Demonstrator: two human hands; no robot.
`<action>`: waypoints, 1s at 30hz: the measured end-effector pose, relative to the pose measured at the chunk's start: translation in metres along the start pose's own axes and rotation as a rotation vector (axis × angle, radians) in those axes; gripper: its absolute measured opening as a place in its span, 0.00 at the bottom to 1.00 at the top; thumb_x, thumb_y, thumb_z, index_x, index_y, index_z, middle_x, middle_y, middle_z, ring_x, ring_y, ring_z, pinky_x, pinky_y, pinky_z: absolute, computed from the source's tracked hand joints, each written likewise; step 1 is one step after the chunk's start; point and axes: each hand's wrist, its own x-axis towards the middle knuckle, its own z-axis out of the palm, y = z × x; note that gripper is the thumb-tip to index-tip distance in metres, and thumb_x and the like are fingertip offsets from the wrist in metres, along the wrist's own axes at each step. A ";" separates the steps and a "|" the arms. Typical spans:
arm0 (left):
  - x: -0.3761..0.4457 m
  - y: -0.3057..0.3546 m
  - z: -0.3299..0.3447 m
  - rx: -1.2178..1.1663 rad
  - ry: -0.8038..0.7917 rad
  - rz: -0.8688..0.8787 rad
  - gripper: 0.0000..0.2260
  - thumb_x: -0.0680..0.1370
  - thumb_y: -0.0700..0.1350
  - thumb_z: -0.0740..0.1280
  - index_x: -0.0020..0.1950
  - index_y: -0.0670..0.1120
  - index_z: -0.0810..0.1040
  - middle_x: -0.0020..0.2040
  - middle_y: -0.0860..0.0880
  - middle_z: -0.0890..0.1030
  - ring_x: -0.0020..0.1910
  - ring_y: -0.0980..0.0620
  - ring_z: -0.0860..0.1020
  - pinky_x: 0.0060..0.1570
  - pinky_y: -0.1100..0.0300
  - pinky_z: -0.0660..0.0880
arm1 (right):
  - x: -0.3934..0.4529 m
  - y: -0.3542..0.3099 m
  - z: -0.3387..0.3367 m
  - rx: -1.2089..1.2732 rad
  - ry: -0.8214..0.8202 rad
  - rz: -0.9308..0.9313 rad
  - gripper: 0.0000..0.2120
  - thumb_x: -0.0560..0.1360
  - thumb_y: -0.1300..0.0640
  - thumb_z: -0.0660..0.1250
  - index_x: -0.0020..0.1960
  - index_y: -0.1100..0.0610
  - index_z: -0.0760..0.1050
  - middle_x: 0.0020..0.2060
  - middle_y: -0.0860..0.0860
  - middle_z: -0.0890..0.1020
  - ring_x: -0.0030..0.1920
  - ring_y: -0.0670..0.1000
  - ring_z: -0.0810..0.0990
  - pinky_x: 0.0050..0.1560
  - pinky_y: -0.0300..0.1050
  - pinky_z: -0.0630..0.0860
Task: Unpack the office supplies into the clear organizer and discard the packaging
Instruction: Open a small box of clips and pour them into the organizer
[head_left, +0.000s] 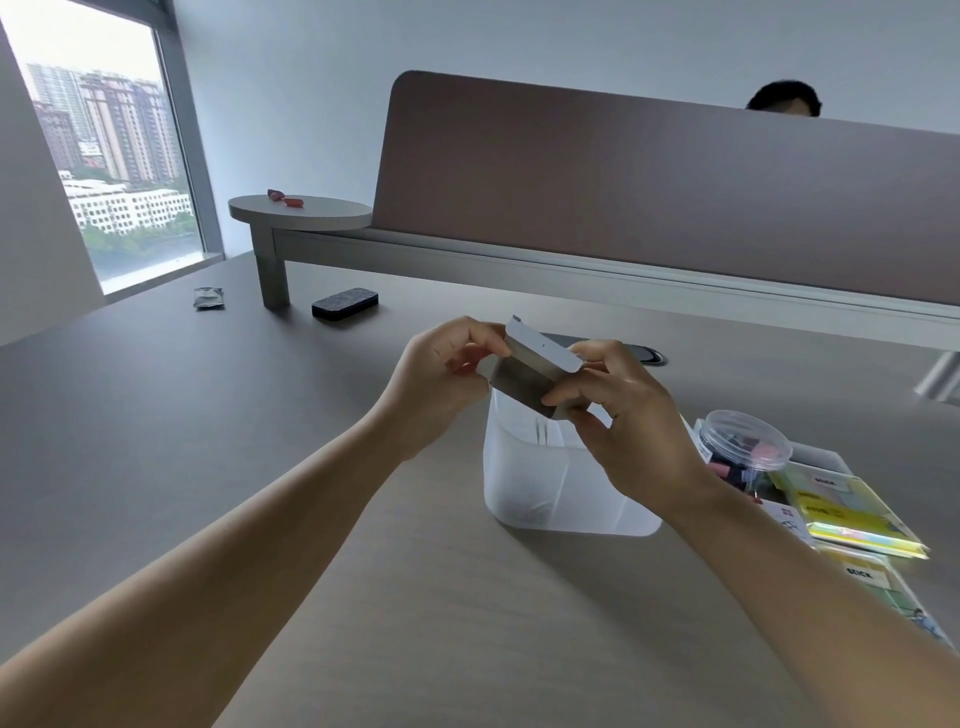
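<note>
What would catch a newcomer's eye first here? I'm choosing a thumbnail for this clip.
Both hands, left hand and right hand, grip a small cardboard box with its flap open, held above the clear organizer at centre. To the right lie a round clear jar and yellow sticky-note packs.

left grip (451, 358) curled, right grip (618, 410) pinching

Office: desk (208, 467) with divider screen (649, 208)

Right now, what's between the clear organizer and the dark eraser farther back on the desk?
In the head view, the small box, held by both hands, hangs between organizer and eraser.
</note>
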 end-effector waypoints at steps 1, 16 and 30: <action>0.000 0.000 0.000 0.002 0.002 -0.003 0.24 0.66 0.20 0.58 0.38 0.50 0.73 0.42 0.54 0.77 0.40 0.71 0.77 0.33 0.76 0.71 | 0.000 0.000 0.000 -0.002 0.008 -0.006 0.07 0.66 0.69 0.66 0.41 0.61 0.80 0.52 0.61 0.78 0.49 0.51 0.74 0.49 0.21 0.68; -0.011 0.023 -0.021 -0.069 -0.133 -0.138 0.16 0.68 0.27 0.65 0.46 0.47 0.73 0.46 0.50 0.77 0.41 0.61 0.78 0.39 0.70 0.73 | 0.017 -0.029 -0.016 0.507 -0.124 0.277 0.25 0.70 0.74 0.62 0.45 0.41 0.71 0.46 0.44 0.77 0.48 0.50 0.78 0.45 0.30 0.74; -0.136 0.022 -0.081 0.461 0.161 -0.473 0.16 0.70 0.41 0.70 0.51 0.52 0.67 0.48 0.48 0.75 0.45 0.49 0.76 0.44 0.58 0.75 | -0.026 -0.105 0.040 0.371 -0.360 0.213 0.21 0.76 0.60 0.60 0.68 0.56 0.64 0.65 0.53 0.72 0.58 0.49 0.74 0.53 0.33 0.69</action>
